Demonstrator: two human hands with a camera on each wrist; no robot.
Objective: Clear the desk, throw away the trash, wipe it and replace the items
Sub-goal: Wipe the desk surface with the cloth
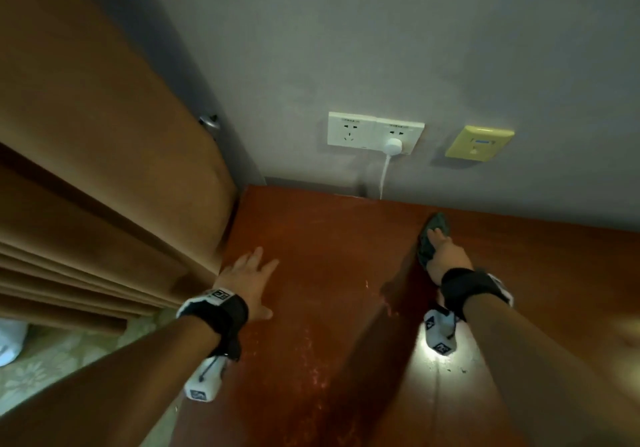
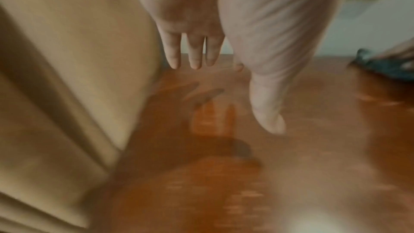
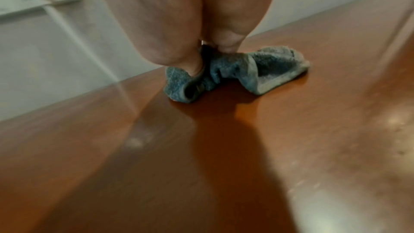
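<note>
Wiping the desk (image 1: 329,273) near the wall.
Right hand (image 1: 446,256) clutches the bunched cloth (image 1: 438,221); left hand (image 1: 247,275) is spread flat. A push toward the wall could snag the cable (image 1: 383,176).

A reddish-brown wooden counter (image 1: 322,308) fills the lower middle of the head view, its glossy top scuffed and speckled. A crumpled blue-grey cloth (image 1: 439,222) lies on it right of centre, near the back edge.
</note>
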